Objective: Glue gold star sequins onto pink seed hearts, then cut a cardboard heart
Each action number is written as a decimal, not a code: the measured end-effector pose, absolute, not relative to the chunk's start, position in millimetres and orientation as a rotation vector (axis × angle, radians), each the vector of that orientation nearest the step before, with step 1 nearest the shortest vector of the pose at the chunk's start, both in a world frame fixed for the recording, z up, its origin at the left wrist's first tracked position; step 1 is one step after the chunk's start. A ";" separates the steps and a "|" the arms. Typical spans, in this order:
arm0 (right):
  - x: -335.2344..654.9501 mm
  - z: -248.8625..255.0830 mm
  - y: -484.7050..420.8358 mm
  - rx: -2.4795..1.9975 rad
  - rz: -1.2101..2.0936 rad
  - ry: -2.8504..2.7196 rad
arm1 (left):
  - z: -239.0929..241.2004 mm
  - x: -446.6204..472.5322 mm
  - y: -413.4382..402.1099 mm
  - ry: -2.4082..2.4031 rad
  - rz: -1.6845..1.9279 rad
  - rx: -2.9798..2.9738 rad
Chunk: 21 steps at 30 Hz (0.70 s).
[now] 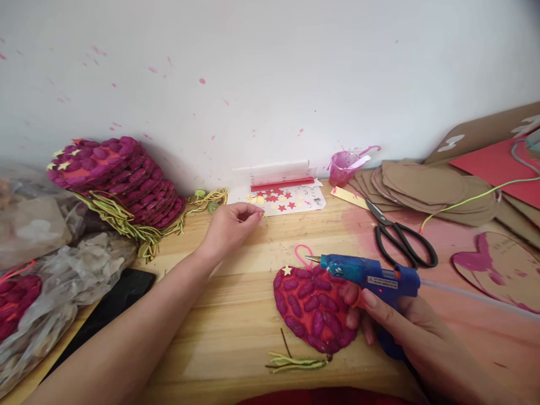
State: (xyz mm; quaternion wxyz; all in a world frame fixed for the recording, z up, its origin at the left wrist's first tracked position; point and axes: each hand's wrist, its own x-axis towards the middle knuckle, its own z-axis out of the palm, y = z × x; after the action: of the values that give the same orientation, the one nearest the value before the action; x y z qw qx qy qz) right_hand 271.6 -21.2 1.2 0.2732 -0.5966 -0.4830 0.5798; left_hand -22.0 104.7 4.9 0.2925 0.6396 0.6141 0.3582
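Observation:
My right hand (pixel 392 320) is wrapped round a blue hot glue gun (pixel 358 273), its metal nozzle pointing left over a heart-shaped ornament (pixel 312 309). That ornament is covered in magenta oval pieces, with a pale yellow star (pixel 287 270) at its upper left, a pink loop (pixel 304 256) on top and a yellow-green tassel (pixel 297 361) below. Farther back, my left hand (pixel 234 228) has thumb and fingers pinched together beside a white sheet (pixel 312 199) bearing small red stars (pixel 280 197) and yellow ones. A tiny yellowish bit shows at the fingertips; what it is remains unclear.
Finished-looking magenta ornaments are stacked (pixel 126 180) at the left, near plastic bags (pixel 93 275) and a dark flat object (pixel 109 304). Black-handled scissors (pixel 400 236), a pink-stained cup (pixel 342 169), cardboard shapes (pixel 434 188) and a painted cardboard heart (pixel 506 267) lie at the right.

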 end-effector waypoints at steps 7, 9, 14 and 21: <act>262.8 14.8 -17.9 -1.499 1.500 -1.317 | 19.2 -11.3 29.0 1.465 1.033 1.520; 262.0 18.3 -18.7 -1.503 1.486 -1.352 | 18.6 -6.2 2.4 1.477 1.030 1.675; 262.7 28.5 -25.7 -1.493 1.349 -1.611 | 9.7 1.4 -40.4 1.414 1.064 2.008; 254.0 38.1 -41.3 -1.399 1.184 -1.936 | -5.2 -0.1 -62.2 0.936 0.944 2.881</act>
State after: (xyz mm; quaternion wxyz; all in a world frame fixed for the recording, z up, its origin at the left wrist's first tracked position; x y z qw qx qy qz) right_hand 254.0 -41.3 38.1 0.2355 -0.5098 -0.7059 0.4318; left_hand -0.1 -62.2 -5.2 -0.0158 0.9078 0.2950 0.2976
